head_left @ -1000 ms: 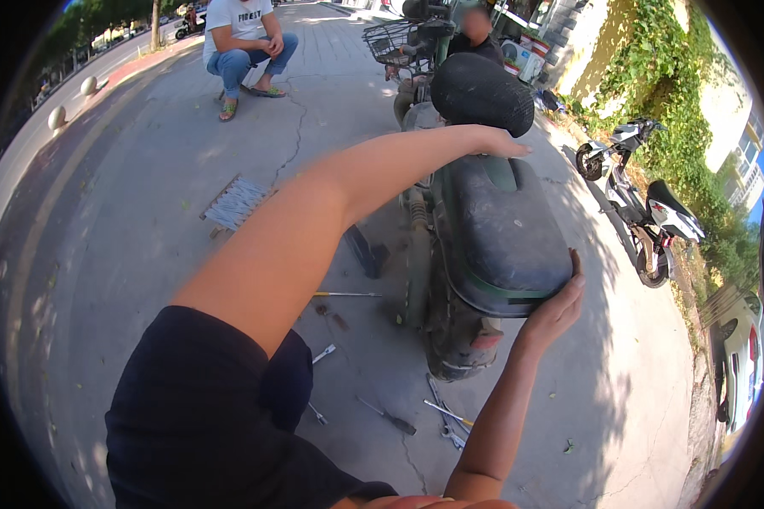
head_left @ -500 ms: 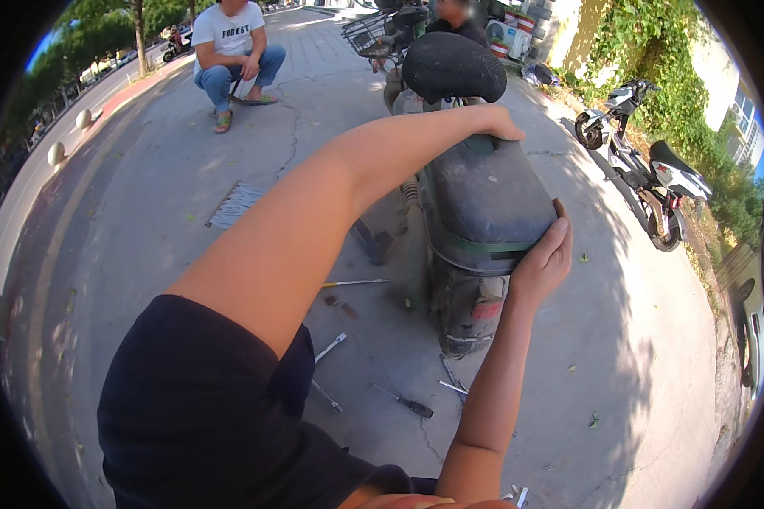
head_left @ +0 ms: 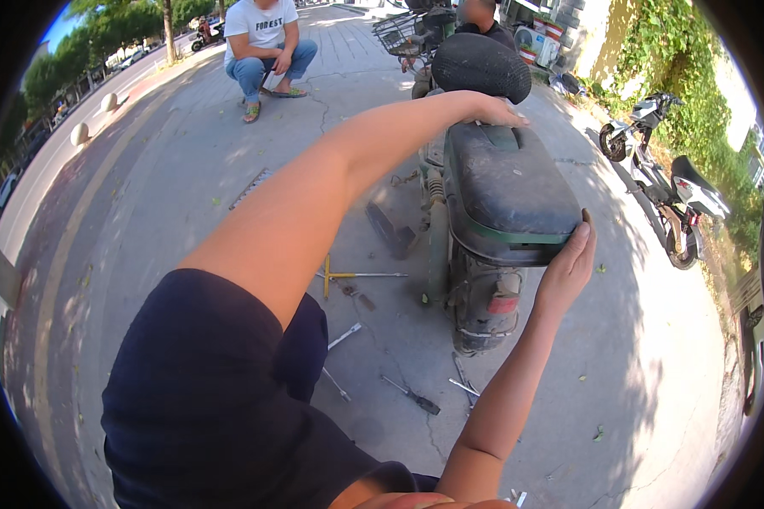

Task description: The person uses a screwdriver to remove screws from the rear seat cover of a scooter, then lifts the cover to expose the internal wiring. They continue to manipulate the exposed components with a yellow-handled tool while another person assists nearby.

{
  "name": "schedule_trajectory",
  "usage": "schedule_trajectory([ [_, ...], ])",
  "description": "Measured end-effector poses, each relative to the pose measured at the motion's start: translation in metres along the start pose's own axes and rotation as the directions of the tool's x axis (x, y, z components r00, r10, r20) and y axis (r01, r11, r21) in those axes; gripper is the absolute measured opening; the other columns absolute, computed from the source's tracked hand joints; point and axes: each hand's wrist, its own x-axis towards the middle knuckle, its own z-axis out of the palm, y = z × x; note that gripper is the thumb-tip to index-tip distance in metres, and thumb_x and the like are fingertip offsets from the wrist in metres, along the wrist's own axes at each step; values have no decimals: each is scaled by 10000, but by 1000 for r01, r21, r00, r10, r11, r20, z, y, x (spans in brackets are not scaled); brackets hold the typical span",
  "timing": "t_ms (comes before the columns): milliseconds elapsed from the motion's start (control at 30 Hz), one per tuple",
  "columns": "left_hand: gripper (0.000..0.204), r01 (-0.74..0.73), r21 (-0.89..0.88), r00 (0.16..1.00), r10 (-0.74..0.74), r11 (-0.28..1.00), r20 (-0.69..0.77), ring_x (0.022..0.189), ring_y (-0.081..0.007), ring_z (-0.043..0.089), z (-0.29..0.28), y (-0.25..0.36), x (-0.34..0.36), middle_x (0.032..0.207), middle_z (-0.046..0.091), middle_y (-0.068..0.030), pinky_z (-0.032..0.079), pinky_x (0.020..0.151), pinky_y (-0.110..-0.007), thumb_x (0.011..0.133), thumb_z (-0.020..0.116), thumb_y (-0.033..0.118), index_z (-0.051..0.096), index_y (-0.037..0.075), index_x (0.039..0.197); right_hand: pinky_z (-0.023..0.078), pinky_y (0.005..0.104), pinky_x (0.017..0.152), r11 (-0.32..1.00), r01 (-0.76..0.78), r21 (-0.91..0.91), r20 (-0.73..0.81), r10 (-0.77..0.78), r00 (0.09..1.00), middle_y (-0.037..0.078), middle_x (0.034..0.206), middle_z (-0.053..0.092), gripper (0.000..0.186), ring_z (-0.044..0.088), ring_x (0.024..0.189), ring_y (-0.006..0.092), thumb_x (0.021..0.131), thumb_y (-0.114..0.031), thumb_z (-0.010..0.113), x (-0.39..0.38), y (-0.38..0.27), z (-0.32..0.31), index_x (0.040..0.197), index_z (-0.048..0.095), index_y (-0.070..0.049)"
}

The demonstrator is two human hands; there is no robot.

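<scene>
A dusty black storage box (head_left: 514,191) with a green band sits at the back of a scooter, just behind its textured black seat (head_left: 481,66). My left hand (head_left: 499,114) reaches across to grip the box's far end near the seat. My right hand (head_left: 573,257) is wrapped round its near right corner, fingertips on the side. Beneath the box show the grimy rear fender with a red taillight (head_left: 502,304) and, at the left, a coiled shock absorber (head_left: 435,191). The far fingers of my left hand are partly hidden.
A T-handle wrench (head_left: 369,274), a screwdriver (head_left: 420,400) and several other tools lie on the pavement (head_left: 620,373). One person (head_left: 259,42) squats at upper left; another (head_left: 475,21) is behind the scooter. A second scooter (head_left: 679,195) stands right, beside an ivy-covered wall (head_left: 654,42).
The view has shifted, so the scooter appears higher in it. The box's near end shows slightly more space above the taillight. Both my hands stay on the box.
</scene>
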Motion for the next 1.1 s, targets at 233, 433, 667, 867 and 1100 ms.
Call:
schedule_trajectory([
  [233,880,-40,-669,952,-176,742,-251,1457,-337,250,52,-32,-118,1520,391,-182,195,1165,-510,913,502,679,364,41,1504,400,399,1066,995,-65,78,112,56,992,230,1426,498,669,487,1325,332,1007,-509,483,-16,9,-27,1482,393,-46],
  [433,838,-108,-874,937,-245,473,-248,1426,-250,270,95,-24,-163,1482,443,-104,197,1143,-517,897,519,696,428,85,1463,408,389,1050,983,-82,163,127,61,990,230,1376,547,642,532,1277,314,998,-449,548,-12,5,-23,1455,428,-15],
  [667,730,-228,-955,929,-253,191,-272,1284,-258,478,102,-17,-150,1424,494,-155,361,1089,-390,969,526,553,421,1,1435,460,356,974,984,-11,177,36,5,999,199,1133,691,549,643,1086,242,957,-404,635,1,-13,-14,1315,591,10],
  [867,605,-167,-986,952,-258,10,-164,1085,-236,614,90,9,-167,1226,613,-129,497,949,-380,977,500,534,509,34,1318,489,317,883,994,-65,90,115,54,992,187,1103,702,545,659,974,196,942,-404,658,11,-31,-13,1300,608,4],
  [1100,461,-226,-957,966,-168,-180,-196,913,-229,694,85,8,-164,1131,662,-128,591,816,-376,1021,368,407,551,49,1247,540,309,825,898,-274,345,249,193,949,146,1136,646,607,630,989,176,935,-410,658,31,-70,6,1294,576,73],
])
